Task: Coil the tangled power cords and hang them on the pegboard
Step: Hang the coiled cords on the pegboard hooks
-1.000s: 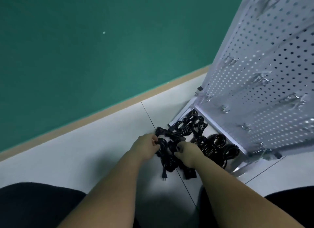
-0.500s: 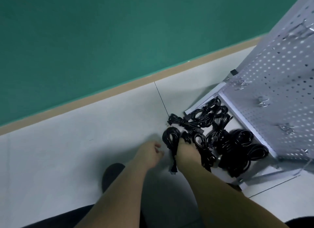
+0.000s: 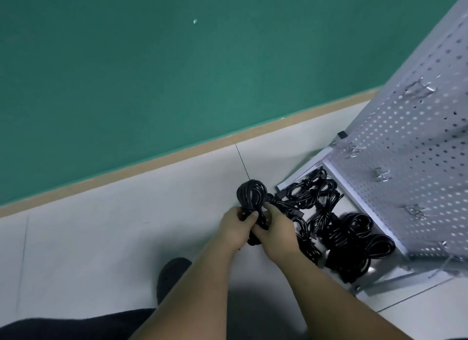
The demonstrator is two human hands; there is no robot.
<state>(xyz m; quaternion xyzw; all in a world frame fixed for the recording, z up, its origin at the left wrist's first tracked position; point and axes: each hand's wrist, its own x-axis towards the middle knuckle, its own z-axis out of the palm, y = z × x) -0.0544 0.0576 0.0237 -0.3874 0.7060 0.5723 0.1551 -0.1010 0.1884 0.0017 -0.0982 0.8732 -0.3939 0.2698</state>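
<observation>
White floor (image 3: 126,225) under green wall (image 3: 152,73), head view. Left hand (image 3: 234,228) and right hand (image 3: 277,232) both curled tight round lower part of one coiled cord (image 3: 252,194), loop standing above fingers. Other cords (image 3: 349,235) heaped at foot of pegboard (image 3: 405,162), just right of hands. Metal hooks (image 3: 382,175) on pegboard face.

Two arms in shot - left hand (image 3: 234,228) and right hand (image 3: 276,234), both uncovered. Left forearm (image 3: 197,284) and right forearm (image 3: 336,296) bare all way down to bottom frame edge. Dark, near-black garment (image 3: 76,324) at lower left, soft matte fabric, over leg - blurred, cannot tell exact type. Dark rounded shoe toe (image 3: 172,276) just above it, few tiny dots on upper.
</observation>
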